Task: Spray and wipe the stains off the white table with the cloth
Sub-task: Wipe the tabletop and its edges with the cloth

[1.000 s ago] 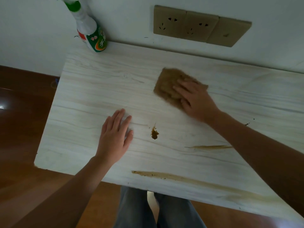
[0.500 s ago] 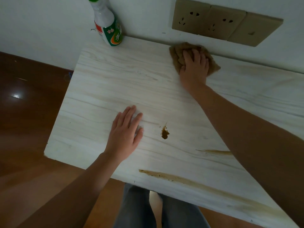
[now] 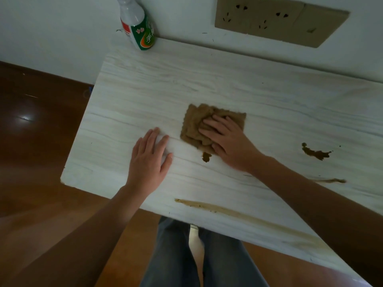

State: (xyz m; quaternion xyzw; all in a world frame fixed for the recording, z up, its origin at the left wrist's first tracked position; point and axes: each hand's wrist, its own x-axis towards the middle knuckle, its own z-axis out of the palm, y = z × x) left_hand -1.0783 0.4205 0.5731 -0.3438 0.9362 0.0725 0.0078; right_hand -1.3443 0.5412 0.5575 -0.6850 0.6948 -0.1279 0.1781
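A brown cloth (image 3: 193, 125) lies bunched on the white table (image 3: 259, 96) near its middle. My right hand (image 3: 228, 141) presses flat on the cloth, fingers spread over it. A dark brown blob stain (image 3: 206, 156) peeks out just below the cloth's near edge. Another dark stain (image 3: 316, 152) sits to the right, a thin streak (image 3: 331, 180) lies below it, and a long pale brown smear (image 3: 228, 211) runs along the near edge. My left hand (image 3: 151, 160) rests flat on the table, left of the cloth, holding nothing.
A spray bottle (image 3: 139, 27) with a green and red label stands at the table's far left corner against the wall. Wall sockets (image 3: 275, 19) sit above the far edge. Brown wooden floor (image 3: 37, 125) lies to the left; my legs (image 3: 196, 255) stand under the near edge.
My right hand dragged the cloth from the far edge by the wall back toward me, onto the top of the central blob stain. The left hand stayed flat in place.
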